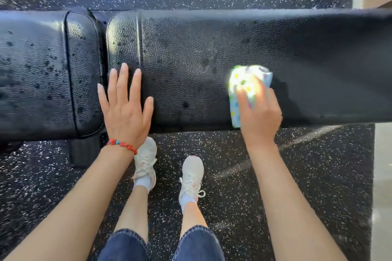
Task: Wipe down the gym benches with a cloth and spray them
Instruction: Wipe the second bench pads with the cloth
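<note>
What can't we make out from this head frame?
- Spray bottle: not in the head view at all.
- Bench: both ends cut off by the left and right frame edges; its frame is hidden under the pads.
- Cloth: sun glare washes out the pattern, and the right hand covers part of it.
- Pad under the flat left hand: hidden, so wet or dry is unknown.
</note>
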A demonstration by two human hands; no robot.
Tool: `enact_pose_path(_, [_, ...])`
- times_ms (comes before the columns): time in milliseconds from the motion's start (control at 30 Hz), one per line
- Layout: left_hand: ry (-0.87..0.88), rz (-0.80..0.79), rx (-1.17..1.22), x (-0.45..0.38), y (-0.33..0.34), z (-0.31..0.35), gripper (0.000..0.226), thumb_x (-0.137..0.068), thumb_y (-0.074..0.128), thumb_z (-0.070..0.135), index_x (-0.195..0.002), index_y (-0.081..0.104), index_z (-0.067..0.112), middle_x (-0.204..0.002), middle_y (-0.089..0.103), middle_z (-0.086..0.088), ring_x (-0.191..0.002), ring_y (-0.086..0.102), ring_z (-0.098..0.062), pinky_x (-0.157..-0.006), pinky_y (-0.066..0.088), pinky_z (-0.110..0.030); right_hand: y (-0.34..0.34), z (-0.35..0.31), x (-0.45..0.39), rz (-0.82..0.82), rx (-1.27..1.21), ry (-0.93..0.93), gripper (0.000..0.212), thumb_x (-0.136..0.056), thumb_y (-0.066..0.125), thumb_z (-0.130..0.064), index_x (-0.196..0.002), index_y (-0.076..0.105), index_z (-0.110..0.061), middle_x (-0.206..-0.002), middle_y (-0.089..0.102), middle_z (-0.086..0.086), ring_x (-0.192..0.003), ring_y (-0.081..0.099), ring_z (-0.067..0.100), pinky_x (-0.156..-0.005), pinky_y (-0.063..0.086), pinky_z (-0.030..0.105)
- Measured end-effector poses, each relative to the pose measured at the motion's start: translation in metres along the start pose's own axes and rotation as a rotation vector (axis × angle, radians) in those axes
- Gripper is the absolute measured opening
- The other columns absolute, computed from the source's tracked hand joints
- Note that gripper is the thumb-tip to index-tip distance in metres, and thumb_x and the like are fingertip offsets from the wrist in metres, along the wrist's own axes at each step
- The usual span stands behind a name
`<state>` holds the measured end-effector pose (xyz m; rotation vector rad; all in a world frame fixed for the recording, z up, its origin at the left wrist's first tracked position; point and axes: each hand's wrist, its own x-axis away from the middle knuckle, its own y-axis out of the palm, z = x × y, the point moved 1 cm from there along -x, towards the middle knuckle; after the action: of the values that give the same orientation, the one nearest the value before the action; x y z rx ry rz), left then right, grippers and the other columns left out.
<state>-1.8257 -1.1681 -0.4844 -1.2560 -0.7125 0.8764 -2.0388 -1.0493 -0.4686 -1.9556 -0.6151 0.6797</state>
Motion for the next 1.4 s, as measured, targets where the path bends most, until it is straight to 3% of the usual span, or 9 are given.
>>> enact_pose_path(133, [0.003,-0.004,0.023,-0.013,0.003,-0.021,0.052,-0.094,0.037,0.032,-0.14,0.035,0.009,-0.149,0.029,-0.018,-0.137,0.023,-0.036,-0.11,0.012,-0.056,0.008,-0.026,0.002,-0.031,-0.114,0.353,0.034,-0.083,0.064,-0.022,-0.115,0.063,-0.01,-0.087,0.064,0.016,-0.078,0.061,0.033,-0.065,0.038,0.028])
enact_pose_path(333, [0.009,-0.02,0.068,-0.015,0.007,-0.024,0.054,-0.094,0.034,0.034,-0.14,0.034,0.008,-0.148,0.028,-0.02,-0.136,0.026,-0.036,-0.11,0.012,-0.056,0.039,-0.11,0.022,-0.108,-0.116,-0.096,0.027,-0.085,0.059,-0.028,-0.102,0.069,-0.009,-0.067,0.06,0.012,-0.057,0.058,0.027,-0.051,0.049,0.031])
enact_pose_path(533, [0.047,-0.042,0.057,-0.017,0.001,-0.027,0.053,-0.094,0.037,0.034,-0.139,0.036,0.007,-0.148,0.03,-0.019,-0.136,0.027,-0.036,-0.11,0.013,-0.057,0.039,-0.085,0.001,-0.088,0.043,-0.293,0.027,-0.09,0.056,-0.029,-0.099,0.07,-0.009,-0.064,0.058,0.011,-0.053,0.054,0.025,-0.047,0.046,0.031])
enact_pose_path(700, [0.082,-0.027,0.026,-0.034,-0.01,-0.055,0.052,-0.093,0.039,0.032,-0.138,0.037,0.007,-0.146,0.033,-0.019,-0.136,0.027,-0.036,-0.11,0.012,-0.057,0.034,-0.066,-0.041,-0.03,-0.116,0.253,0.027,-0.088,0.058,-0.02,-0.114,0.063,-0.014,-0.1,0.066,0.015,-0.087,0.061,0.031,-0.071,0.04,0.025])
enact_pose_path(900, [0.034,-0.003,-0.031,-0.057,-0.013,-0.107,0.054,-0.093,0.038,0.034,-0.141,0.032,0.009,-0.149,0.028,-0.018,-0.138,0.021,-0.036,-0.11,0.009,-0.056,0.044,-0.106,-0.043,0.091,-0.194,0.366,0.031,-0.084,0.061,-0.012,-0.115,0.061,-0.008,-0.102,0.066,0.014,-0.092,0.061,0.029,-0.072,0.036,0.022])
enact_pose_path(1067, [0.045,-0.002,-0.029,-0.057,-0.009,-0.108,0.056,-0.092,0.038,0.035,-0.141,0.03,0.009,-0.149,0.028,-0.017,-0.138,0.021,-0.037,-0.111,0.01,-0.053,0.074,-0.164,-0.039,-0.028,-0.117,-0.057,0.018,-0.079,0.064,-0.015,-0.094,0.07,-0.008,-0.074,0.066,0.015,-0.06,0.062,0.029,-0.044,0.047,0.028])
enact_pose_path(1200, [0.049,0.002,-0.039,-0.058,-0.009,-0.109,0.056,-0.092,0.038,0.036,-0.141,0.03,0.009,-0.149,0.029,-0.017,-0.138,0.021,-0.036,-0.111,0.011,-0.052,0.077,-0.152,-0.05,0.042,0.03,-0.434,0.011,-0.073,0.075,-0.009,-0.081,0.067,-0.008,-0.08,0.071,0.007,-0.053,0.06,0.025,-0.038,0.047,0.025])
enact_pose_path(1300, [0.059,0.0,-0.042,-0.058,-0.009,-0.11,0.056,-0.092,0.038,0.036,-0.141,0.03,0.009,-0.149,0.029,-0.016,-0.138,0.021,-0.036,-0.111,0.011,-0.052,0.07,-0.134,-0.062,-0.047,-0.03,-0.254,0.022,-0.084,0.065,-0.024,-0.101,0.069,-0.011,-0.077,0.067,0.012,-0.066,0.064,0.028,-0.05,0.05,0.031])
enact_pose_path(1400, [0.059,-0.002,-0.048,-0.059,-0.01,-0.11,0.056,-0.092,0.038,0.036,-0.141,0.03,0.008,-0.149,0.029,-0.017,-0.138,0.021,-0.036,-0.111,0.012,-0.053,0.058,-0.097,-0.087,-0.054,-0.077,0.078,0.033,-0.088,0.059,-0.03,-0.117,0.063,-0.013,-0.096,0.066,0.02,-0.086,0.062,0.036,-0.068,0.048,0.039])
